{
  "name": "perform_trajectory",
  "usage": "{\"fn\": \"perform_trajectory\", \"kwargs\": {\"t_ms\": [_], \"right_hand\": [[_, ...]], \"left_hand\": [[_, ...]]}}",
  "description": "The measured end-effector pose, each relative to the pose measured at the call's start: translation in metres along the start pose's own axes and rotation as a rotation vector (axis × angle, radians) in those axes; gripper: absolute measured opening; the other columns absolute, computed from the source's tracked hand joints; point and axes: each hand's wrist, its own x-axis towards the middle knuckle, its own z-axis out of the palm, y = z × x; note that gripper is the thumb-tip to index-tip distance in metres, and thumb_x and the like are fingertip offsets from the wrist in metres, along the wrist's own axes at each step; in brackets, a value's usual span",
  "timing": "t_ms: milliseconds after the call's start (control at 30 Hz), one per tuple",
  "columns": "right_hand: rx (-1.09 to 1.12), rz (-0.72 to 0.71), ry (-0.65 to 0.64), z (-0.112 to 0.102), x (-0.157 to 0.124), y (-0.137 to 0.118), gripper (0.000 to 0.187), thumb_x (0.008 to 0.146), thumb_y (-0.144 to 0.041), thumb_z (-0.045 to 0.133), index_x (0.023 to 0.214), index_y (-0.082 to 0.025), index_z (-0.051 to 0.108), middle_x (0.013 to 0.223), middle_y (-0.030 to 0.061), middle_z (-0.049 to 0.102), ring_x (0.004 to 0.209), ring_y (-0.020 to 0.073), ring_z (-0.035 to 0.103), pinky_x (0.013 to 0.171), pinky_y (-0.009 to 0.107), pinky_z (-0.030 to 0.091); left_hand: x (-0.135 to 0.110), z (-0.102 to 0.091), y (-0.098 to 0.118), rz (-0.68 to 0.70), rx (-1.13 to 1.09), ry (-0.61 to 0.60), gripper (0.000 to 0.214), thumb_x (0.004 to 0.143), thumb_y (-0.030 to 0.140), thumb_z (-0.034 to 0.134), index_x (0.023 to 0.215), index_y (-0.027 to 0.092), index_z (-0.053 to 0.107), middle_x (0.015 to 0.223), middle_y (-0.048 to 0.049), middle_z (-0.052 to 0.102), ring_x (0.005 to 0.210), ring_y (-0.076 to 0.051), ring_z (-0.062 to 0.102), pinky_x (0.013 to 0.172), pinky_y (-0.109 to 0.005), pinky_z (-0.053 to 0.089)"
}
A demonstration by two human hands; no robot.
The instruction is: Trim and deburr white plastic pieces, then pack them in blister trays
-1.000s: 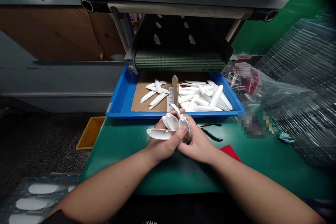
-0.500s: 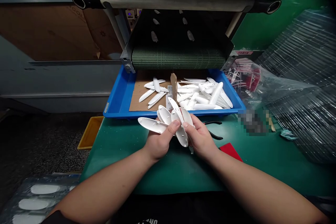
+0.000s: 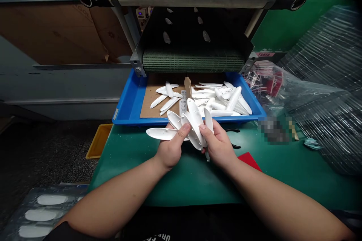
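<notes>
My left hand (image 3: 173, 146) is closed on a fan of long oval white plastic shells (image 3: 162, 133), its thumb pressed on their hollow inner sides. My right hand (image 3: 219, 145) grips more of these shells, one of which (image 3: 208, 120) stands upright between its fingers. Between both hands, overlapping shells (image 3: 195, 116) cross each other; which hand bears each cannot be told. Just beyond, a blue tray (image 3: 124, 99) holds similar white shells, a few on the left (image 3: 169, 102) and a larger heap on the right (image 3: 226, 99), with a cardboard divider (image 3: 187, 87) between.
A green conveyor belt (image 3: 192, 61) ends above the tray, carrying small pieces. Black-handled pliers (image 3: 233, 131) and a red piece (image 3: 249, 161) lie on the green table (image 3: 127, 165). Clear plastic trays (image 3: 325, 120) are stacked at right; a yellow bin (image 3: 98, 141) stands on the floor at left.
The shells between my hands have spread and shifted; the middle one now turns more upright. My right hand has moved slightly right, away from the left. The view has tilted a little.
</notes>
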Motion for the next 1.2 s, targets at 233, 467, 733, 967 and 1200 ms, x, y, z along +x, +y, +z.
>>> {"fn": "perform_trajectory", "kwargs": {"t_ms": [233,467,733,967,1200], "right_hand": [[-0.05,-0.027,0.036,-0.006,0.001,0.0,0.034,0.095,-0.056,0.074,0.099,-0.024,0.063,0.073,-0.0029,0.06,0.055,0.0151,0.056,0.047,0.028,0.051],[-0.059,-0.005,0.027,-0.007,0.009,0.002,0.032,0.094,-0.053,0.075,0.1,-0.023,0.067,0.076,-0.0016,0.063,0.059,0.0137,0.054,0.051,0.025,0.045],[0.225,0.076,0.033,-0.007,0.01,-0.013,0.033,0.084,-0.049,0.082,0.09,-0.019,0.069,0.072,0.0007,0.065,0.049,0.011,0.049,0.038,0.023,0.033],[0.305,0.179,-0.282,-0.014,0.005,-0.025,0.025,0.076,-0.04,0.085,0.083,-0.019,0.073,0.068,-0.0001,0.062,0.042,0.0089,0.041,0.04,0.026,0.025],[0.33,0.187,-0.17,-0.013,0.007,-0.03,0.029,0.068,-0.044,0.084,0.077,-0.021,0.069,0.068,0.0017,0.063,0.042,0.0109,0.039,0.04,0.027,0.022]], "left_hand": [[0.0,-0.003,-0.003,-0.01,-0.002,0.009,0.036,0.1,0.048,0.073,0.122,0.02,0.073,0.118,-0.0069,0.08,0.113,-0.031,0.075,0.102,-0.042,0.06],[0.0,-0.004,-0.005,-0.01,-0.028,-0.003,0.052,0.099,0.047,0.076,0.143,0.023,0.063,0.132,-0.0087,0.077,0.128,-0.033,0.071,0.108,-0.045,0.06],[0.002,-0.007,-0.007,0.027,-0.075,0.024,0.051,0.098,0.051,0.075,0.14,0.024,0.066,0.118,-0.0068,0.08,0.12,-0.035,0.074,0.106,-0.049,0.061],[0.006,-0.009,-0.009,-0.008,-0.169,0.048,0.048,0.098,0.045,0.075,0.14,0.024,0.067,0.122,-0.0053,0.079,0.117,-0.032,0.074,0.105,-0.046,0.061],[0.006,-0.005,-0.002,-0.012,-0.147,0.038,0.029,0.098,0.045,0.074,0.115,0.022,0.074,0.111,-0.005,0.08,0.116,-0.032,0.074,0.105,-0.047,0.061]]}}
